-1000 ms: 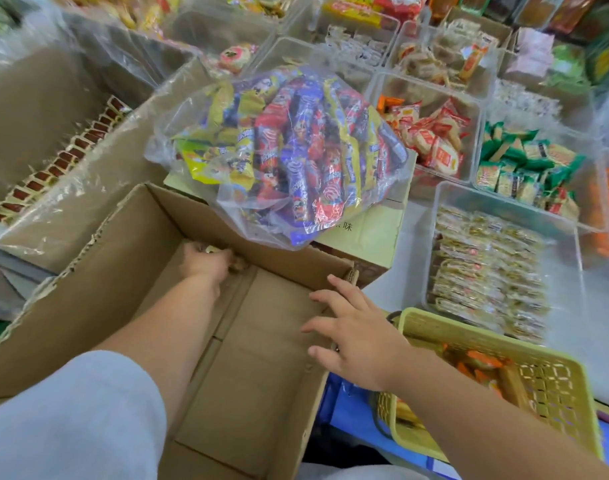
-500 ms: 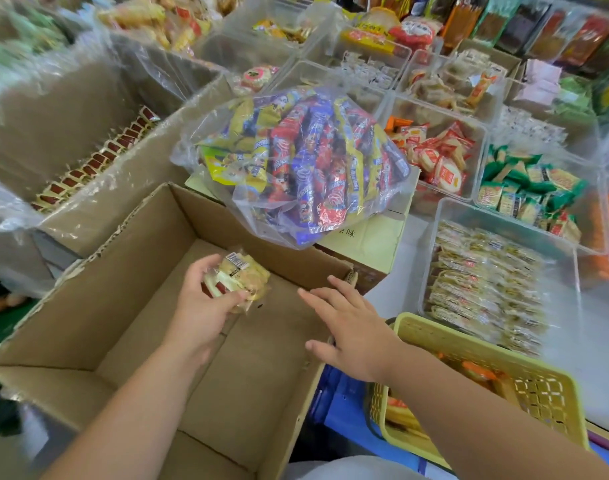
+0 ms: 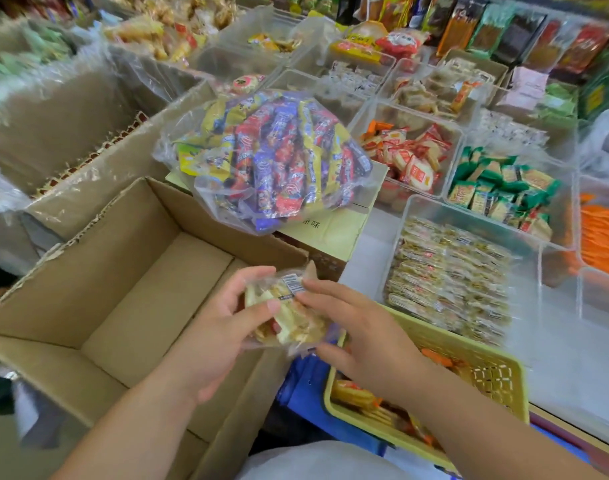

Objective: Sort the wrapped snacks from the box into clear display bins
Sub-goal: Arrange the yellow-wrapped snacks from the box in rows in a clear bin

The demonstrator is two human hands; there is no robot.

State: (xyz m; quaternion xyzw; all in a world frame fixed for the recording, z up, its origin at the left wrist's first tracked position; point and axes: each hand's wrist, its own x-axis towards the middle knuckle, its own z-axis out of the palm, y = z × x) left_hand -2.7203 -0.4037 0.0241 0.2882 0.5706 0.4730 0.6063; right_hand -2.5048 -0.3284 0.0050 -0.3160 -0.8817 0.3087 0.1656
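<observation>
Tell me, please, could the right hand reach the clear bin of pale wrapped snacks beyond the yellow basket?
Probably yes: the right hand, touching the wrapped snack, is near that bin, with only the low yellow basket between.

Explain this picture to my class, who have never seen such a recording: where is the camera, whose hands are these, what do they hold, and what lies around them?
There is no machine here. A person wears one wide-angle camera on the head, so you look down at that person's own bare hands. The left hand grips a clear wrapped snack with a barcode label. The right hand pinches its other end, fingers on top and thumb below. Beneath them is an open cardboard box. To the right are a yellow basket and clear bins of sorted snacks. The nearest bin holds similar pale packets. A plastic bag of colourful snacks lies behind the box.
</observation>
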